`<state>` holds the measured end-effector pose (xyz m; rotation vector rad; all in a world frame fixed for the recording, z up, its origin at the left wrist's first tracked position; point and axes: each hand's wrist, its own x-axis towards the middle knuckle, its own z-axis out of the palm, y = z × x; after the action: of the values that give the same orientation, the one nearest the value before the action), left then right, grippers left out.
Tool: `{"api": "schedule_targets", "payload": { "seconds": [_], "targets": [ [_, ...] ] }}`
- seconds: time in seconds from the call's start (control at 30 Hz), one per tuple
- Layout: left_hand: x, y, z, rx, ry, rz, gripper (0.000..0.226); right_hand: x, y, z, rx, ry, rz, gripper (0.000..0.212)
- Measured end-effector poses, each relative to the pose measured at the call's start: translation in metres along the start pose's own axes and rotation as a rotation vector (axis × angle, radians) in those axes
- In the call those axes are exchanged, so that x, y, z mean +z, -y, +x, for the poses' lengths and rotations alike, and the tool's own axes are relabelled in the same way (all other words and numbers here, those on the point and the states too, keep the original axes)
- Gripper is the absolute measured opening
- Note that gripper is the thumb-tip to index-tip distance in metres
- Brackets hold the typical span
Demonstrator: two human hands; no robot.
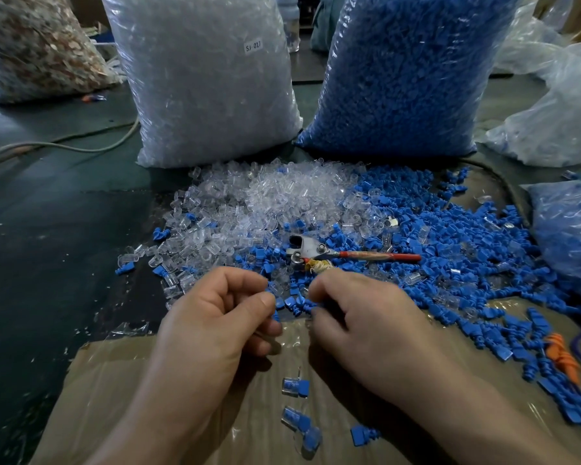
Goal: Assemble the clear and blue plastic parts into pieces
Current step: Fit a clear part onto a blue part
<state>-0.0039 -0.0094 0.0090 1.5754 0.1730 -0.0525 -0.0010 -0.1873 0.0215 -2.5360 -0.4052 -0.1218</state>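
Fingers (264,301) of left hand (215,327) pinch a blue part (276,316); right hand (359,325) curled, hold unclear. Roughly three finished pieces (296,387) laid down; loose heap (282,196) mostly unassembled.

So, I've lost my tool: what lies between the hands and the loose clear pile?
The head view shows red-handled pliers lying on mixed blue and clear parts, between the left hand, right hand and the clear pile.

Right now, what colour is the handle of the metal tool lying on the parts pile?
Red. The handle shows best in the head view.
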Motion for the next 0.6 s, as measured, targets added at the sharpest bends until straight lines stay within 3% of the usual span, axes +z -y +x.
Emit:
{"api": "schedule_targets", "payload": {
  "seconds": [0.1,0.2,0.4,0.5,0.6],
  "targets": [
    [0.004,0.003,0.0,0.014,0.032,0.021,0.025,-0.001,0.0,0.0,0.094,-0.044,0.348,0.008],
    [0.006,0.004,-0.001,0.042,0.05,0.053,0.025,0.002,0.004,-0.001,0.106,0.019,0.456,0.02],
    [0.008,0.003,-0.005,0.147,0.031,0.24,0.026,0.003,0.005,0.0,0.003,-0.054,0.193,0.011],
    [0.01,-0.001,-0.01,0.234,-0.003,0.354,0.02,0.0,0.008,-0.002,-0.06,-0.053,0.112,0.019],
    [0.009,-0.001,-0.01,0.209,-0.006,0.306,0.02,-0.004,0.013,-0.004,-0.132,-0.031,0.055,0.029]
  ]
}}
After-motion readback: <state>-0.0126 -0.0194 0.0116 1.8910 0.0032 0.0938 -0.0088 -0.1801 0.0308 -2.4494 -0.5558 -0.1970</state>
